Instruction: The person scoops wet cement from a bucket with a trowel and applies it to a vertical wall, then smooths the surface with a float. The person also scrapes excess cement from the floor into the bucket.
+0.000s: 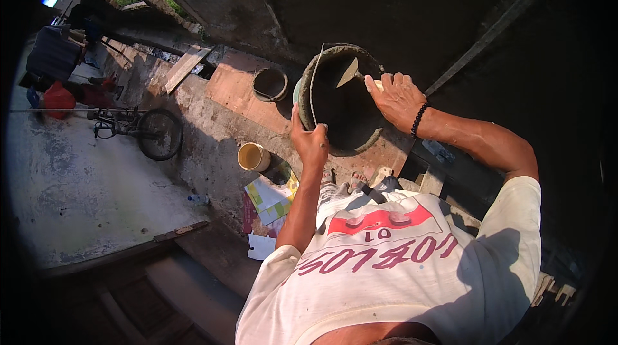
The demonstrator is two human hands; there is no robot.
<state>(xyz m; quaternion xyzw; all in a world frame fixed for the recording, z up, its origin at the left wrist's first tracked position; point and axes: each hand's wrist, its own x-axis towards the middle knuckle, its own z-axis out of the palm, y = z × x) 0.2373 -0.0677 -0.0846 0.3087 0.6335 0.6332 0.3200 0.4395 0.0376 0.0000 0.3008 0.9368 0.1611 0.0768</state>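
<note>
Closed round the handle [378, 84] of a trowel [348, 73], my right hand [400, 100] hangs over the far-centre bucket [299, 92], likely heavy and best gripped by its rim [349, 50], which my left hand [311, 142] pinches near left.

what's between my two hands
The head view shows the mouth of the large bucket between left hand, on its rim, and right hand, gripping a trowel.

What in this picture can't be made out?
In the head view:
Big bucket: its contents are lost in deep shadow.
Trowel: most of its handle is covered by the right hand.
Left hand: some fingers are hidden by the big bucket.
Small bucket: its inside is too dark to read.
Red shape near the bicycle: too small and shadowed to identify.
</note>
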